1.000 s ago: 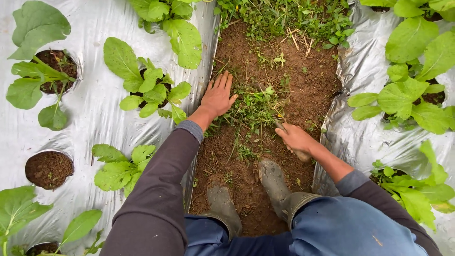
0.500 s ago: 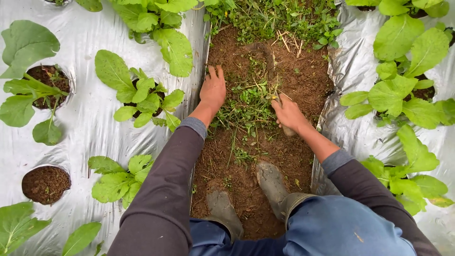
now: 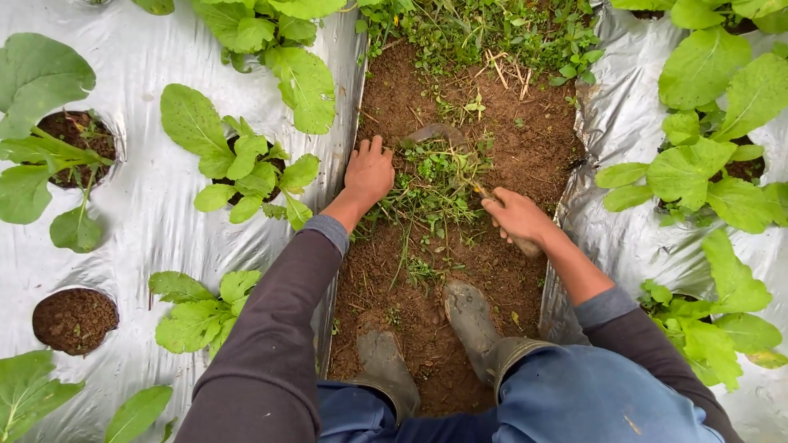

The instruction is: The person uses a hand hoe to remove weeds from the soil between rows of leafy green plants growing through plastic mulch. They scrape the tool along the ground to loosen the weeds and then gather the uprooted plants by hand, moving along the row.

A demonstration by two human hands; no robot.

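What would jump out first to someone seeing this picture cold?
Two bare hands working a strip of brown soil at centre: the left hand flat beside a clump of weeds, the right hand gripping a small hand tool. Shiny silver plastic mulch with leafy green plants flanks both sides.

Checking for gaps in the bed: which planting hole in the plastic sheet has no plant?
The hole at lower left: only bare soil, while the others hold leafy plants.

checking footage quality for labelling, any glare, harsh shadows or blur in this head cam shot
Head view: soft, even daylight with no hard shadows; the silver mulch sheet shows mild bright sheen in its creases, not blown out; left hand, right hand and the weeds between them look sharp; the curved tool blade is slightly soft; leaves near the frame edges look a little stretched.
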